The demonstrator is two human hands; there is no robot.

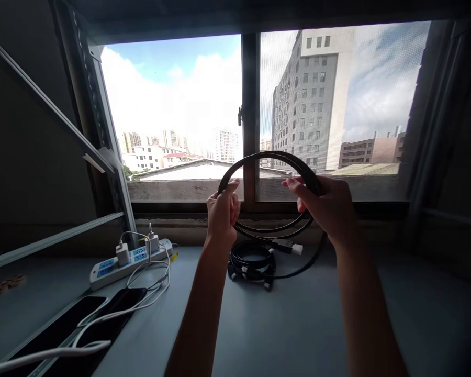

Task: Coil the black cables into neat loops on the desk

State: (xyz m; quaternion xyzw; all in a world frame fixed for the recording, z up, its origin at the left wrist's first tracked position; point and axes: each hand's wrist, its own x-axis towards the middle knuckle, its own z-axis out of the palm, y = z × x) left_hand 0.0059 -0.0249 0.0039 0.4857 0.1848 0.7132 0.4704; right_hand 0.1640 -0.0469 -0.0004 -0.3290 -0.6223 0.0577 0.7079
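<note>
I hold a black cable (pixel 267 155) wound into a round loop, raised in front of the window. My left hand (pixel 222 213) is closed on the loop's left side. My right hand (pixel 325 205) grips the right side, fingers pinched round the cable. The cable's plug end (pixel 287 245) hangs below the loop, and a loose strand trails down to the table. Just under my hands, a second coiled black cable (pixel 252 259) lies on the grey table (pixel 298 319).
A white power strip (pixel 130 261) with two chargers plugged in sits at the left, white wires running to two dark phones (pixel 82 319) lying flat. A metal shelf frame (pixel 102 157) stands at the left. The window sill (pixel 259 207) runs behind.
</note>
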